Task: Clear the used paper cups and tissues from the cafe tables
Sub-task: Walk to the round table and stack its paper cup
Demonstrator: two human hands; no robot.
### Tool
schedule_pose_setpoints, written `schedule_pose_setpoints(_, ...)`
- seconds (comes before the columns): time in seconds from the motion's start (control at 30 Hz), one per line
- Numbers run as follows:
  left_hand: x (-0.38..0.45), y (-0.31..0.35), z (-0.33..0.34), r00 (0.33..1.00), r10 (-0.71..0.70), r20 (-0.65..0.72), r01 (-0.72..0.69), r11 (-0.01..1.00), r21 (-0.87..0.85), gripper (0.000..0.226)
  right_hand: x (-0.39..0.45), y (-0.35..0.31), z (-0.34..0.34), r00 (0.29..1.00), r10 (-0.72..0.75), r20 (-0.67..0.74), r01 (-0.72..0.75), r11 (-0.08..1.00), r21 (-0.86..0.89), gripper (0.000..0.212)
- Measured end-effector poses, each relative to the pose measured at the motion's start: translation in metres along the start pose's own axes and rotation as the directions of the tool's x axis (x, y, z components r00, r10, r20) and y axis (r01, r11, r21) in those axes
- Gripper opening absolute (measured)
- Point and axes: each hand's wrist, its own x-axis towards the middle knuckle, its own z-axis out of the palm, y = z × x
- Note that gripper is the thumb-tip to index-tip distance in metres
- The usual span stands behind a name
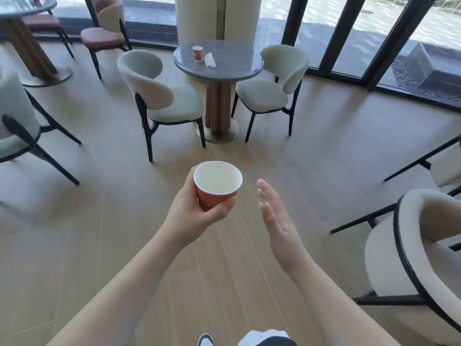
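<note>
Left hand carrying an empty cup toward the round tabletop by the window

Well in front of the round dark speckled stone tabletop (232, 68), out over the wood-plank floor (124, 245), the left hand (192, 211) has its grip closed round the side of an upright orange paper cup with a white inside (217, 182), which looks empty; just right of it the right hand (277, 218) hangs apart from the cup, grip wide open, fingers spread, holding nothing; on the tabletop itself a second small orange paper cup (197, 53) stands upright left of centre, with a crumpled white tissue (209, 60) lying just beside it on the right; a pale green upholstered chair (159, 93) stands at the tabletop's left and another like it (274, 88) at its right
</note>
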Motion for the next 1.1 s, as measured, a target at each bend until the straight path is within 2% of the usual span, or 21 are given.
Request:
schedule_pose_setpoints(0.3, 0.122, -0.024, 0.001, 0.993, -0.052, -0.104, 0.047, 0.997, -0.053, 0.062, 0.133, 0.016, -0.020, 0.999, -0.021, 0.032, 0.021, 1.000, 0.023, 0.058)
schedule_pose_setpoints(0.67, 0.322, -0.038, 0.030, 0.981, -0.077, -0.180, 0.069, 0.996, -0.051, 0.064, 0.352, 0.011, -0.079, 0.990, -0.107, 0.095, 0.099, 0.992, 0.079, 0.086)
schedule_pose_setpoints(0.97, 0.430, -0.062, 0.019, 0.969, -0.094, -0.227, 0.088, 0.995, -0.039, 0.058, 0.464, 0.009, -0.085, 0.987, -0.103, 0.122, 0.089, 0.989, 0.117, 0.079)
schedule_pose_setpoints(1.1, 0.482, -0.084, 0.002, 0.964, -0.085, -0.252, 0.094, 0.995, 0.023, 0.054, 0.519, 0.013, -0.084, 0.986, -0.097, 0.137, 0.082, 0.990, 0.112, 0.078)
